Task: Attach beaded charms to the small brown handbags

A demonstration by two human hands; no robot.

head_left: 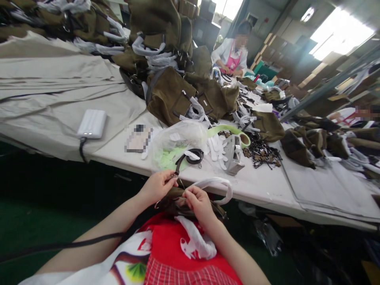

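Observation:
My left hand (158,187) is closed in a pinch on the metal clasp (175,173) of a dark strap. The rest of that strap (194,156) lies coiled on the table, with a white wrap around its middle. Just to the right, my right hand (199,202) is also pinched shut, close to a thin light line running between the hands; what its fingertips hold is too small to make out. Below both hands an olive-brown bag (175,192) rests in my lap against the red apron. Its handle (228,192), wrapped in white, arches up behind my right hand.
A plastic bag with green pieces (169,154), a tape dispenser (234,156), a green tape roll (245,138) and dark hardware (264,152) lie ahead. Olive bags (170,95) are heaped behind. A phone (138,138) and white power bank (92,123) lie left. A co-worker (233,53) sits beyond.

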